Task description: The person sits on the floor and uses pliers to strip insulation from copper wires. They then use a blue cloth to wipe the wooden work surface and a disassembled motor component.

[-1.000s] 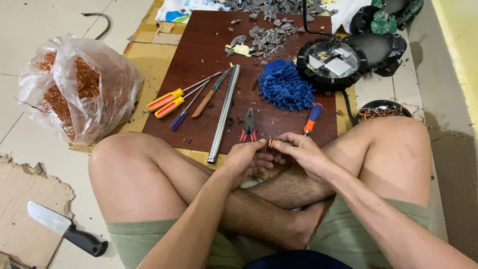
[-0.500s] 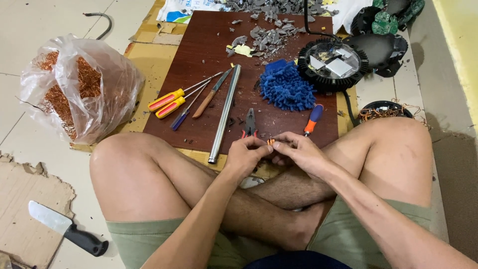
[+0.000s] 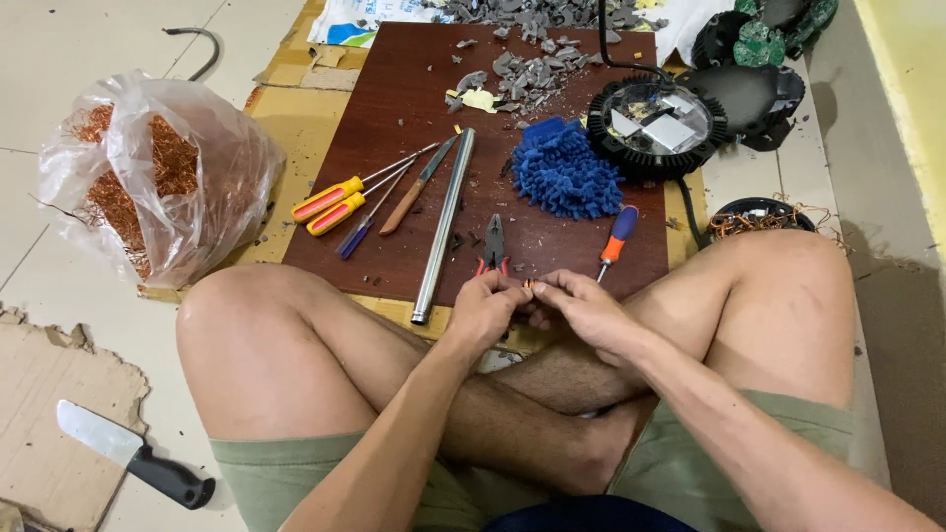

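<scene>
A person sits cross-legged on a tiled floor, the left hand (image 3: 485, 307) and right hand (image 3: 581, 307) drawn together over the shins, fingertips of both pinched on a small copper-coloured piece (image 3: 527, 285) held between them at the near edge of a dark wooden board (image 3: 394, 108). Just beyond the hands lie red-handled pliers (image 3: 494, 246) and a blue-and-orange screwdriver (image 3: 615, 239) — both on the board, neither touched. Further along it: a metal tube (image 3: 444, 227), two yellow-handled screwdrivers (image 3: 330, 205), a blue fluffy mitt (image 3: 564, 172) and a scatter of grey plastic fragments (image 3: 527, 69). A round black lamp housing (image 3: 655, 123) sits at the board's far right corner. To the left, on the floor, a clear plastic bag (image 3: 163, 172) bulges with copper wire — and a black-handled knife (image 3: 128, 455) lies on torn cardboard (image 3: 44, 414) near the left knee
</scene>
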